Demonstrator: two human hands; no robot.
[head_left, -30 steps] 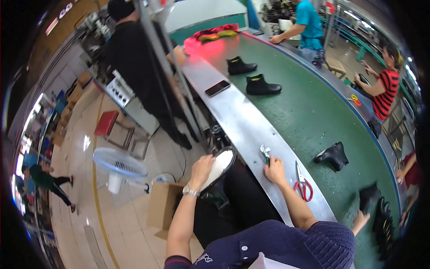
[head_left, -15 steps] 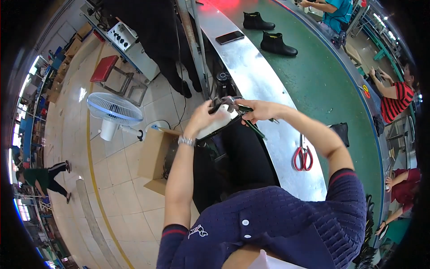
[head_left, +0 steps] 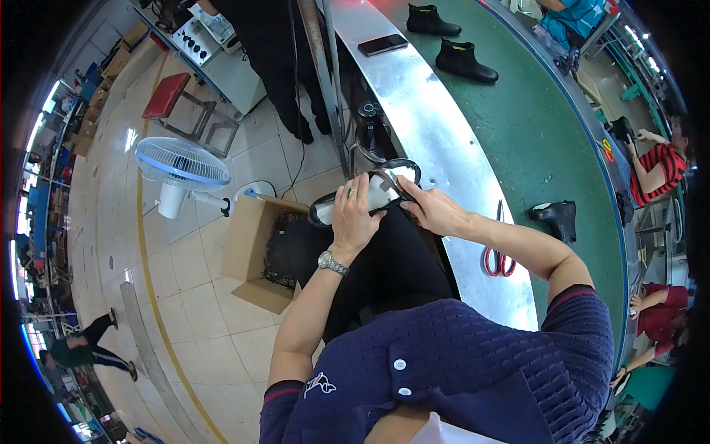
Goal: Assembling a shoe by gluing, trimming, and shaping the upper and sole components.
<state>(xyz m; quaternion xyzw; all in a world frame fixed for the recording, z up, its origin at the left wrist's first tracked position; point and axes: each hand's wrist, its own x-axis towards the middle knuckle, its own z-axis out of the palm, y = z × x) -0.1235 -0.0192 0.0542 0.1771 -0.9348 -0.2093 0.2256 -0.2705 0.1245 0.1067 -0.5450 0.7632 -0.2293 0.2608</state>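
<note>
A black boot [head_left: 379,194] with a whitish underside turned up lies across both my hands above my lap. My left hand [head_left: 355,217] wraps the near-left part of it, fingers over the pale surface. On its other side my right hand [head_left: 438,211] grips the edge, the thumb pressed near a grey-brown piece across the middle. No pliers show in either hand now. Red-handled scissors [head_left: 500,259] lie on the metal bench strip [head_left: 444,140] to the right of my lap.
Black boots [head_left: 466,61] [head_left: 433,21] [head_left: 556,219] stand on the green conveyor belt [head_left: 518,133]. A phone [head_left: 382,45] lies on the metal strip. At left are an open cardboard box [head_left: 248,248] with dark scraps, a fan [head_left: 181,164] and a red stool [head_left: 166,96]. Other people work nearby.
The green-handled pliers in my right hand have gone from sight, and that hand now grips the boot directly. The boot has turned, and my left hand has shifted along it to the right.
</note>
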